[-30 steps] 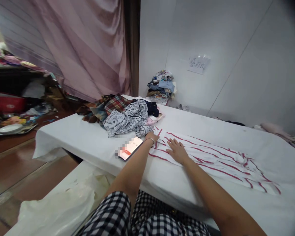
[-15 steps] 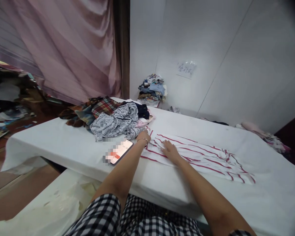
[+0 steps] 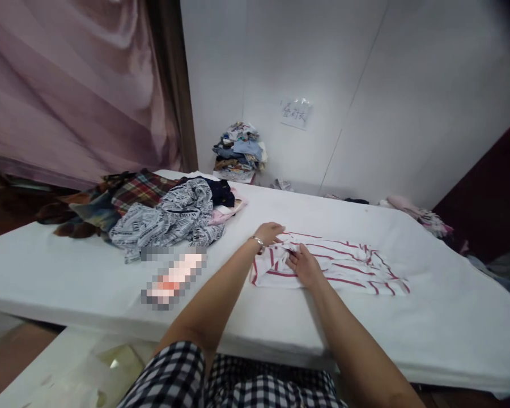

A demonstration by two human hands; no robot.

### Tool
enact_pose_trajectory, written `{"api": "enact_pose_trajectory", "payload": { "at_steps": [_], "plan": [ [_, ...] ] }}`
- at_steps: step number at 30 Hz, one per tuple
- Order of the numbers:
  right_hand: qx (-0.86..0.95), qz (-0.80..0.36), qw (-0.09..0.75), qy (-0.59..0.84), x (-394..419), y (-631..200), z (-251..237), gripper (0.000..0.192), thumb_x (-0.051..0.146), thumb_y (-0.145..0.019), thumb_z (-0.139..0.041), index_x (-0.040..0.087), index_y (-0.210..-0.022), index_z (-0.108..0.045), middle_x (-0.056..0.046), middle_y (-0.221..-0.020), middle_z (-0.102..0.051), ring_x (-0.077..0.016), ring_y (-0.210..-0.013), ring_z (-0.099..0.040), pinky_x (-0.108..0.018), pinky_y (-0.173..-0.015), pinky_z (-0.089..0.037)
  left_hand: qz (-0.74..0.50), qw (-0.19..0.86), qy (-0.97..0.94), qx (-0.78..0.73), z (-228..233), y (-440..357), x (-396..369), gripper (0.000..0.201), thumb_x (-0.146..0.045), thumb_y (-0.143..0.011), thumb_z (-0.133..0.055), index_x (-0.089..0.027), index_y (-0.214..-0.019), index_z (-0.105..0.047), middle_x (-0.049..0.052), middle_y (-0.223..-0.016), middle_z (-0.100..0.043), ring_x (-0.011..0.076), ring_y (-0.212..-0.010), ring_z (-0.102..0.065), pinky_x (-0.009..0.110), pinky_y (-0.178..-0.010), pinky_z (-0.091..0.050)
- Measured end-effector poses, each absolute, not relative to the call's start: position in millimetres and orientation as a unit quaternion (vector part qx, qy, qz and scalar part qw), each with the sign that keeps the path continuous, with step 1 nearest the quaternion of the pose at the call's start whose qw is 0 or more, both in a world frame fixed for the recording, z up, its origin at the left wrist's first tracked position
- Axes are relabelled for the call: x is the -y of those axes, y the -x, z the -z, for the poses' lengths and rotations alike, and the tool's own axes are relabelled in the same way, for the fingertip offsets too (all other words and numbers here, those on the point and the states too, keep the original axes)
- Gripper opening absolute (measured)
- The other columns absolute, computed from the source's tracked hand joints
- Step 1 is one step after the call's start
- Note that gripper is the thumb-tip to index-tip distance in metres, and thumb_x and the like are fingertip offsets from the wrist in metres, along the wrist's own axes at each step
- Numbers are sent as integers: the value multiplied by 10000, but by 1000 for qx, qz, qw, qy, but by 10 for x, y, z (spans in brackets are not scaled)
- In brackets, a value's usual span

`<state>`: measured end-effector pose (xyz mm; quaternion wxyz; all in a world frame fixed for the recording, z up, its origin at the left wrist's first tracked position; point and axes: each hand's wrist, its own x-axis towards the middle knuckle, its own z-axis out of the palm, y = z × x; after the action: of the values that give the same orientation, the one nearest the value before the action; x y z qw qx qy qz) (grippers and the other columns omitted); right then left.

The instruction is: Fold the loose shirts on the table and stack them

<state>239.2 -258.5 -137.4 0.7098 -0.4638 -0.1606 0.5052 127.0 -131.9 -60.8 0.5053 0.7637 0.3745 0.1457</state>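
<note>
A white garment with red stripes lies lengthwise on the white-covered table, its left end bunched and partly folded over. At that end, my left hand, with a bracelet at the wrist, grips the far edge of the cloth with bent fingers. Closer to me, my right hand pinches the folded part between thumb and fingers. The two hands are a short way apart, with gathered cloth between them. Exactly which part of the garment each hand holds is hard to make out.
Left of my hands lies a phone, blurred out. Behind it is a heap of clothes, with a black-and-white print shirt and a plaid one. A stack of folded clothes stands by the wall; more clothes lie far right.
The left end of the striped garment was flat and is now gathered and folded inward. My left hand has moved right with it, and my right hand has closed on the cloth. The view has swung right.
</note>
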Motion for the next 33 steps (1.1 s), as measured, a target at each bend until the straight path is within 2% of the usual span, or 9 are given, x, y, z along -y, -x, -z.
{"api": "enact_pose_trajectory", "payload": {
  "at_steps": [2, 6, 9, 12, 15, 18, 23, 27, 33],
  "plan": [
    [137, -498, 726, 454, 2607, -2343, 1371, 605, 286, -764, -657, 323, -1307, -393, 3, -1061, -665, -163, -903, -654, -351, -793, -546, -126, 467, -775, -407, 640, -1109, 1170, 365, -402, -858, -483, -125, -1062, -603, 108, -1007, -692, 151, -751, -647, 219, -625, -458],
    [170, -498, 715, 461, 2602, -2215, 1322, 840, 231, -715, -707, 322, -1422, -263, 7, -997, -679, -158, -843, -649, -355, -767, -550, -40, 380, -809, -447, 693, -806, 1030, 356, -479, -696, -654, -123, -687, -652, 89, -614, -661, 216, -684, -622, 256, -621, -436],
    [190, -514, 698, 460, 2580, -2154, 1271, 899, 270, -724, -702, 313, -1462, -191, -6, -966, -684, -168, -805, -650, -332, -699, -552, 20, 350, -832, -430, 689, -739, 1204, 459, -587, -693, -602, -134, -719, -674, 55, -478, -596, 211, -551, -596, 270, -567, -421],
    [194, -507, 706, 455, 2565, -2166, 1220, 874, 338, -739, -686, 331, -1462, -197, -19, -1041, -673, -177, -845, -652, -318, -683, -549, 31, 398, -846, -353, 650, -802, 1549, 507, -596, -759, -517, -146, -929, -677, 47, -620, -666, 166, -512, -596, 242, -524, -413],
    [194, -474, 713, 479, 2583, -2252, 1186, 831, 375, -750, -672, 310, -1456, -238, -56, -1221, -611, -198, -1011, -620, -341, -781, -538, 84, 551, -802, -213, 621, -878, 1848, 528, -550, -770, -542, -191, -1151, -603, 74, -977, -703, 135, -561, -633, 218, -493, -419],
    [210, -465, 680, 527, 2646, -2351, 1198, 867, 387, -755, -662, 283, -1474, -188, -90, -1348, -520, -219, -1123, -573, -378, -857, -514, 86, 627, -759, -153, 663, -884, 1863, 526, -521, -772, -561, -189, -1179, -583, 101, -1121, -664, 131, -597, -646, 219, -488, -428],
    [352, -261, 600, 670, 2760, -2314, 1158, 760, 366, -774, -609, 277, -1453, -278, -64, -1475, -361, -251, -1333, -361, -466, -1037, -373, -198, 401, -787, -425, 937, -812, 1391, 375, -455, -832, -481, -166, -1008, -644, 94, -1046, -691, 192, -864, -648, 271, -711, -477],
    [563, -8, 484, 669, 2730, -2112, 969, 634, 376, -876, -468, 204, -1457, -282, -67, -1541, -208, -221, -1426, -128, -462, -1144, -170, -140, 318, -784, -514, 1134, -829, 1193, 522, -489, -832, -476, -143, -1217, -542, 128, -1169, -648, 246, -1078, -599, 312, -891, -432],
    [621, -85, 198, 753, 2489, -2077, 1191, 646, 492, -896, -423, 115, -1416, -348, -168, -1502, -283, -292, -1410, -174, -521, -1123, -130, -82, 309, -798, -510, 1197, -972, 1152, 617, -513, -803, -490, -78, -1239, -512, 195, -1191, -627, 281, -1102, -593, 332, -902, -431]
  ]
}}
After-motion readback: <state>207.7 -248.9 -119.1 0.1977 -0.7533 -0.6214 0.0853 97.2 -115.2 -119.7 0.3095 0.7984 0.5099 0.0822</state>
